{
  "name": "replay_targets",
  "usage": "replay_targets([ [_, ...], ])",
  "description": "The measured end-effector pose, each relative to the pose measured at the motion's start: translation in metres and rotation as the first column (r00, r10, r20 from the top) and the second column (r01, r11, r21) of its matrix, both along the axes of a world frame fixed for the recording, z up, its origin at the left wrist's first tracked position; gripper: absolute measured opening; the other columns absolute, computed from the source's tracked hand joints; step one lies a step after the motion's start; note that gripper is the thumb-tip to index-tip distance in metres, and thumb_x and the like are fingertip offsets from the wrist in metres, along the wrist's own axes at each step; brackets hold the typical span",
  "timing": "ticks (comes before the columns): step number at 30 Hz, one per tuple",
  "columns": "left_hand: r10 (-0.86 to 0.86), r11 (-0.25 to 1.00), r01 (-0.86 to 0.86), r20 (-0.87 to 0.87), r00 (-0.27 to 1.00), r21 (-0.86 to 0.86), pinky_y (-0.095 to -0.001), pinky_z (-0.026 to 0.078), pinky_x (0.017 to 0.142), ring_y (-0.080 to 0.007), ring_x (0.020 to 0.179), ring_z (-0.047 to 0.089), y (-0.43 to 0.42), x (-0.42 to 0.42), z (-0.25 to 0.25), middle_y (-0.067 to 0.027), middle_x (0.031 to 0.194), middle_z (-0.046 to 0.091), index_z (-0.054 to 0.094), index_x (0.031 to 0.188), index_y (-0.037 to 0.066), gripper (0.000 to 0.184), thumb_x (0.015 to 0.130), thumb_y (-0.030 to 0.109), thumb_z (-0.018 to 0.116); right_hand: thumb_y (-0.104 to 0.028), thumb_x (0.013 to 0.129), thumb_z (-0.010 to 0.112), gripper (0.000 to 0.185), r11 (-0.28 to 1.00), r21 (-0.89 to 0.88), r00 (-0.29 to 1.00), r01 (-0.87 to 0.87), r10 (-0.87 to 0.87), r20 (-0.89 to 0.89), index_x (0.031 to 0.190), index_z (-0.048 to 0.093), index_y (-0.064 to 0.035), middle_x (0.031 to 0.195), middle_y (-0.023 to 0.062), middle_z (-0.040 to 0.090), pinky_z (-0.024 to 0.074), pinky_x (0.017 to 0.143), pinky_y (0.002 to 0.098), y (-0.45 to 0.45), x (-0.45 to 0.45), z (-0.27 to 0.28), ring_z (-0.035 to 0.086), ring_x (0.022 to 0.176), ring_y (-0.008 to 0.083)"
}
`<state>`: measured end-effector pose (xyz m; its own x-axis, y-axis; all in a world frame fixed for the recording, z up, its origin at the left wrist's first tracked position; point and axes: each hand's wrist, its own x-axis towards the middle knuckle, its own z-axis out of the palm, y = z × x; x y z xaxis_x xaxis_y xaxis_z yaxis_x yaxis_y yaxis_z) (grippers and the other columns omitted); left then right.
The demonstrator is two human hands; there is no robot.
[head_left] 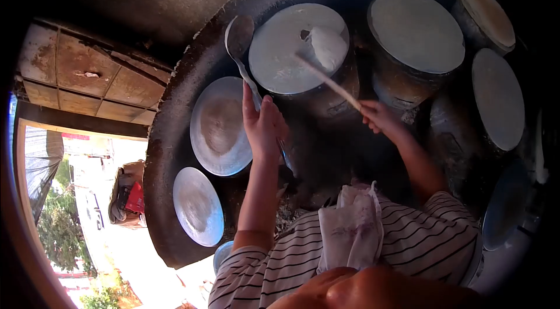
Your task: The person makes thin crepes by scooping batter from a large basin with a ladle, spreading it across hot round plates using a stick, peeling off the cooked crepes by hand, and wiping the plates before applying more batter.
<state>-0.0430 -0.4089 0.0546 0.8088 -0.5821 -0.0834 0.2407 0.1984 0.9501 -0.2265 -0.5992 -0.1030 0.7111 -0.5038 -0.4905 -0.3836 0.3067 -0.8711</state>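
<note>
My left hand [265,125] is closed round the handle of a metal ladle [240,35], whose bowl is beside the left rim of a round, pale-topped pot [280,46]. In my right hand [379,118] is a wooden stick [329,81], its far end over that same pot's surface. A white, rounded lump [328,48] lies on the right part of the surface, next to a small dark hole. What the lump is made of, I cannot tell.
Another pale-topped pot [417,32] stands to the right, with more round tops [497,99] beyond it. Two shallow metal pans [220,125] [198,207] are at the left, inside the curved dark rim [160,192]. A cloth [351,230] hangs at my chest.
</note>
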Motion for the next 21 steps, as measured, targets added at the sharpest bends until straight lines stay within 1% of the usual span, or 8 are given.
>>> replay_targets([
  [6,-0.099,0.992,0.100,-0.010,0.995,0.083,-0.0220,0.024,0.033,-0.0053,0.039,0.028,-0.079,0.010,-0.009,0.0040,0.056,0.033,0.025,0.145,0.023,0.055,0.096,0.007,0.044,-0.022,0.095,0.050,0.035,0.986,-0.168,1.000,-0.010,0.006,-0.024,0.127,0.055,-0.0097,0.067,0.0027,0.053,0.0363,0.040,0.0250,-0.118,0.047,0.012,0.042,0.045,0.0072],
  [7,-0.115,0.989,0.117,-0.022,0.993,0.088,-0.0220,0.024,0.033,-0.0054,0.039,0.028,-0.096,0.010,-0.014,0.0039,0.056,0.033,0.025,0.145,0.023,0.054,0.096,0.008,0.044,-0.021,0.094,0.050,0.033,0.919,-0.392,0.999,-0.037,0.035,-0.012,0.125,0.057,-0.0106,0.067,0.0089,0.057,0.0423,0.044,0.0315,-0.120,0.065,0.020,0.052,0.049,0.0153],
  [8,-0.119,0.988,0.123,-0.046,0.992,0.097,-0.0220,0.024,0.033,-0.0055,0.039,0.029,-0.109,0.006,-0.019,0.0038,0.056,0.033,0.026,0.144,0.023,0.054,0.096,0.008,0.043,-0.019,0.092,0.050,0.031,0.610,-0.789,0.988,0.079,0.060,0.145,0.120,0.060,-0.0112,0.070,0.0139,0.060,0.0461,0.050,0.0390,-0.121,0.090,-0.017,0.061,0.059,0.0260],
  [10,-0.223,0.975,0.218,-0.237,0.945,-0.049,-0.0197,0.024,0.033,-0.0046,0.039,0.028,-0.123,0.005,-0.008,0.0041,0.058,0.032,0.031,0.142,0.025,0.048,0.097,0.010,0.041,-0.018,0.090,0.051,0.032,0.254,-0.967,0.997,-0.005,0.081,0.016,0.120,0.059,-0.0125,0.074,0.0157,0.062,0.0471,0.052,0.0431,-0.091,0.083,0.002,0.061,0.062,0.0331],
  [13,-0.473,0.877,0.326,-0.514,0.716,-0.353,-0.0169,0.024,0.033,-0.0033,0.040,0.027,-0.098,0.031,0.013,0.0045,0.060,0.031,0.042,0.135,0.028,0.041,0.098,0.011,0.040,-0.013,0.087,0.051,0.042,0.458,-0.877,0.979,0.143,-0.198,0.056,0.128,0.050,-0.0153,0.071,0.0155,0.060,0.0485,0.051,0.0434,-0.092,0.029,0.003,0.061,0.059,0.0331],
  [16,-0.349,0.937,0.299,-0.441,0.827,-0.182,-0.0164,0.024,0.034,-0.0028,0.042,0.028,-0.133,0.042,-0.001,0.0049,0.061,0.033,0.045,0.132,0.028,0.038,0.098,0.012,0.042,-0.012,0.087,0.049,0.041,0.416,-0.889,0.945,-0.193,-0.166,-0.283,0.128,0.051,-0.0160,0.072,0.0154,0.060,0.0487,0.051,0.0443,-0.071,0.043,-0.017,0.062,0.059,0.0331],
  [20,-0.492,0.866,0.167,-0.749,0.443,-0.470,-0.0168,0.032,0.040,-0.0029,0.046,0.034,-0.154,0.081,-0.024,0.0051,0.062,0.035,0.051,0.097,0.017,0.005,0.097,0.017,0.046,-0.013,0.090,0.047,0.038,0.318,-0.912,0.934,-0.258,-0.157,-0.320,0.128,0.050,-0.0160,0.075,0.0172,0.062,0.0485,0.053,0.0467,-0.114,0.060,0.003,0.062,0.061,0.0341],
  [21,-0.516,0.857,0.192,-0.785,0.343,-0.479,-0.0178,0.035,0.042,-0.0037,0.047,0.036,-0.144,0.092,-0.022,0.0044,0.063,0.037,0.045,0.083,0.015,0.014,0.097,0.019,0.048,-0.016,0.092,0.046,0.034,0.429,-0.896,0.975,-0.118,-0.123,-0.187,0.125,0.052,-0.0154,0.075,0.0191,0.062,0.0485,0.056,0.0467,-0.127,0.054,-0.009,0.062,0.064,0.0351],
])
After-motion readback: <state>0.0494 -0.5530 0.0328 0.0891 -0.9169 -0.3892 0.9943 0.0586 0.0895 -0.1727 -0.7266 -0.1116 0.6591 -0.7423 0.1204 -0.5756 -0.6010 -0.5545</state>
